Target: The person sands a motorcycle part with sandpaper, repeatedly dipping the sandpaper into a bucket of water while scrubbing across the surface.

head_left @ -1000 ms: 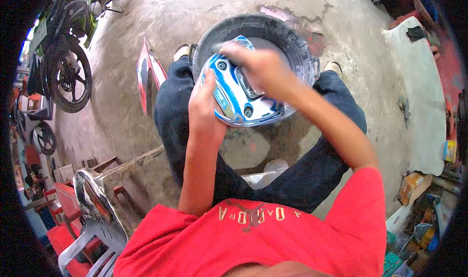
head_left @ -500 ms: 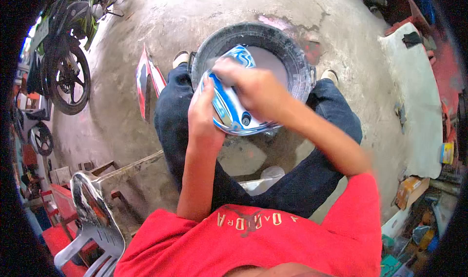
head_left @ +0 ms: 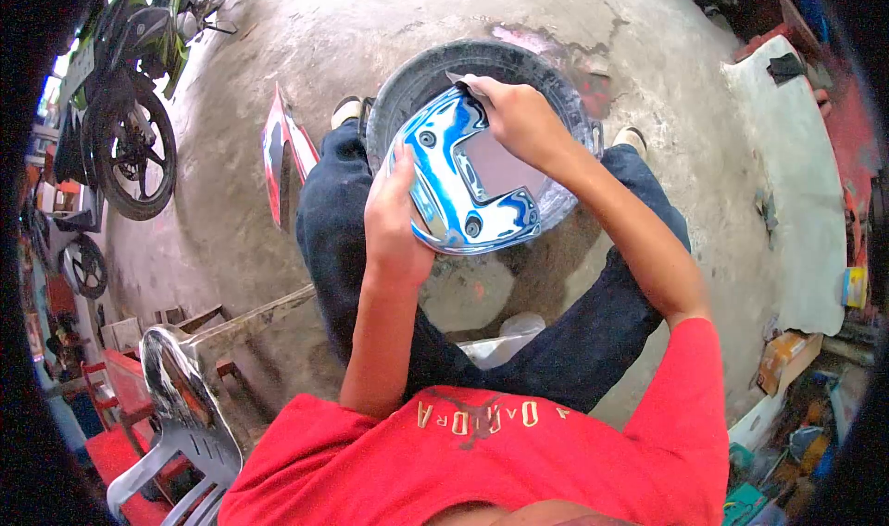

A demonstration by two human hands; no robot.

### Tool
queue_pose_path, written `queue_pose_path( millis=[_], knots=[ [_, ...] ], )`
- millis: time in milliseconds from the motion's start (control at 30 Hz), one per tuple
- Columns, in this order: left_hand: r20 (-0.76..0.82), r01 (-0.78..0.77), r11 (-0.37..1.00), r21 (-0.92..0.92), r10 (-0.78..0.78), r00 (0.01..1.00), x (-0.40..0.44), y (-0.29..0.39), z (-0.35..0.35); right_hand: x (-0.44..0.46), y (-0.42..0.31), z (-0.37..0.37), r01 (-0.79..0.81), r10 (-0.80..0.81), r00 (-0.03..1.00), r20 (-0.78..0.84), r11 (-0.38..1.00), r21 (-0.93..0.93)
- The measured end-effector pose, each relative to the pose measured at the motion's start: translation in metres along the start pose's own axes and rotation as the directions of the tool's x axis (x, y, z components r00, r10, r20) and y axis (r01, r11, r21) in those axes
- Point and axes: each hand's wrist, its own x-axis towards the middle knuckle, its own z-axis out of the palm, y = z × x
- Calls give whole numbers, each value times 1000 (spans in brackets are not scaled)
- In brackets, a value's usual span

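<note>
A glossy blue and white motorcycle fairing panel (head_left: pixel 443 174), with a square notch and two dark round holes, is tilted over a round black tub (head_left: pixel 394 81). Greyish water (head_left: pixel 505 160) shows in the tub through the notch. My left hand (head_left: pixel 394 216) grips the panel's left edge, its thumb lying on the painted face. At the far upper end my right hand (head_left: pixel 523 123) is closed on a thin grey sheet of sandpaper (head_left: pixel 461 83), which touches the panel's edge. Most of the sheet is hidden under the fingers.
A red and white panel (head_left: pixel 276 160) lies on the concrete floor to the left. Motorcycles (head_left: pixel 130 146) stand beyond it. A grey plastic chair (head_left: pixel 190 415) is at lower left. Along the right stand a pale board (head_left: pixel 796 202) and a cardboard box (head_left: pixel 785 361).
My right hand has moved from across the middle of the panel up to its far right end, uncovering the notch and upper hole. My left hand keeps its grip.
</note>
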Motion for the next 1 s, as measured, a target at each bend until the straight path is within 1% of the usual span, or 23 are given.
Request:
queue_pose_path(
  millis=[67, 100, 133, 200, 233, 267, 333, 367, 400, 433, 467, 500, 533, 567, 600, 667, 700, 733, 800, 867, 900, 933, 1000],
  knots=[
    [-26, 2, 1000, -6, -2, 1000, 0, 1, -4, -11, -23, 1, 66, -66, 998, 1, 998, -2],
    [-43, -5, 1000, -13, 5, 999, 1, 0, -7, -24, -34, 17, 244, -240, 966, -92, 969, 34],
    [-33, -53, 998, -34, 52, 998, 4, -2, -11, -33, -44, 22, 409, -383, 898, -215, 908, 91],
    [-4, -23, 998, -60, 22, 1000, 3, 1, -10, -25, -31, 21, 359, -344, 924, -168, 931, 68],
    [16, -4, 998, -60, 5, 1000, 3, 2, -8, -17, -15, 16, 115, -114, 992, -62, 993, 13],
    [20, -5, 998, -67, 6, 1000, 2, 2, -6, -4, 4, 7, 105, -106, 992, -75, 994, -16],
    [33, -3, 996, -86, 6, 999, 2, 1, -2, 1, 2, -5, -33, 31, 999, -31, 998, -48],
    [30, -5, 995, -104, 8, 1000, 2, 2, -2, -8, -9, 2, 78, -82, 995, -64, 995, -59],
    [0, -39, 995, -90, 39, 999, 5, 1, -3, -20, -28, 13, 194, -200, 976, -87, 978, -75],
    [-38, -67, 995, -72, 65, 997, 6, -1, -6, -28, -36, 26, 373, -379, 907, -184, 925, -64],
    [-76, -87, 995, -45, 83, 994, 6, -1, -10, -31, -47, 27, 428, -432, 882, -188, 902, -61],
    [-57, -104, 994, -39, 102, 993, 5, -1, -9, -28, -40, 25, 357, -355, 923, -151, 934, -18],
    [-64, -49, 999, -3, 49, 997, 1, 2, -8, -20, -30, 18, 279, -275, 955, -111, 960, 21],
    [-36, -43, 999, -16, 42, 998, 0, 1, -9, -9, -20, 5, 123, -123, 992, 5, 990, -67],
    [-5, -40, 999, -32, 40, 999, 0, -1, -8, 1, 6, 7, 49, -53, 997, -51, 995, -85],
    [-33, -23, 999, -42, 22, 999, 2, -1, -6, -4, 3, 12, 127, -131, 991, -36, 988, -90],
    [-50, -22, 999, -48, 19, 999, 4, -1, -5, -16, -17, 21, 189, -198, 975, -100, 978, -89],
    [-74, -39, 999, -34, 37, 997, 6, -1, -6, -25, -29, 30, 352, -361, 910, -206, 933, -76],
    [-79, -66, 997, -42, 63, 995, 5, 3, -9, -29, -42, 28, 464, -465, 859, -214, 884, -60],
    [-22, -2, 998, -61, 1, 1000, 2, 5, -5, -14, -22, 14, 226, -231, 967, -107, 972, -60],
    [-8, 3, 997, -71, -4, 1000, 3, 1, -5, -3, -2, 11, 153, -160, 978, -133, 986, -59],
    [-21, -2, 999, -54, 1, 1000, 2, -2, -5, 4, 5, 3, 19, -24, 998, -51, 996, -90],
    [-39, -22, 1000, -18, 21, 999, 3, -3, -5, -9, -8, 14, 243, -260, 954, -148, 962, -123]
  ],
)
